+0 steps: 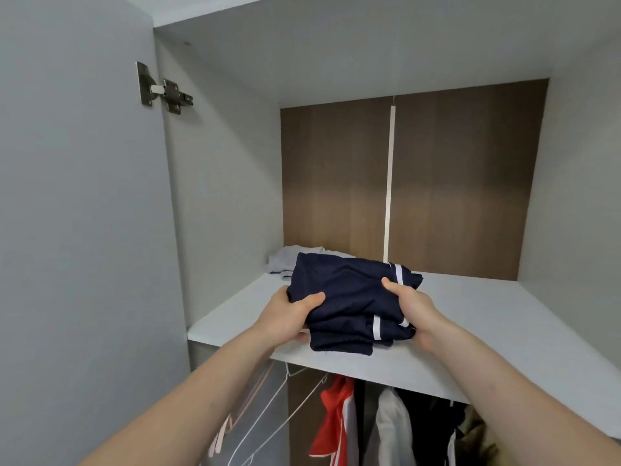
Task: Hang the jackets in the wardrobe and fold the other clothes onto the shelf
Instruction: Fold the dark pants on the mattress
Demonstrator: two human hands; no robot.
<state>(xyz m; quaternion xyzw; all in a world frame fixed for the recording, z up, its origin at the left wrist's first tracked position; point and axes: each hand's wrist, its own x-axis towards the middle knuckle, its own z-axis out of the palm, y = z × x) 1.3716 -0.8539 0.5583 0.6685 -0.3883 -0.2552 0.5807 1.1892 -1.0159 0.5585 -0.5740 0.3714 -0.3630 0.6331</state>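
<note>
Already, jackets [393, 428] are hanging below; both hands, left hand [290, 314] and right hand [411, 306], are gripping folded navy clothes [349, 297] at the shelf [487, 317] front edge.

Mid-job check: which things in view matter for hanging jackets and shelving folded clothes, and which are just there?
Job:
navy garment, folded, gripped by left hand and right hand
shelf
grey clothes at the shelf's back
hanging garments below
empty hangers

Just there:
door hinge
brown back panel

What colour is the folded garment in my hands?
Navy blue with white stripes, seen in the head view.
</note>
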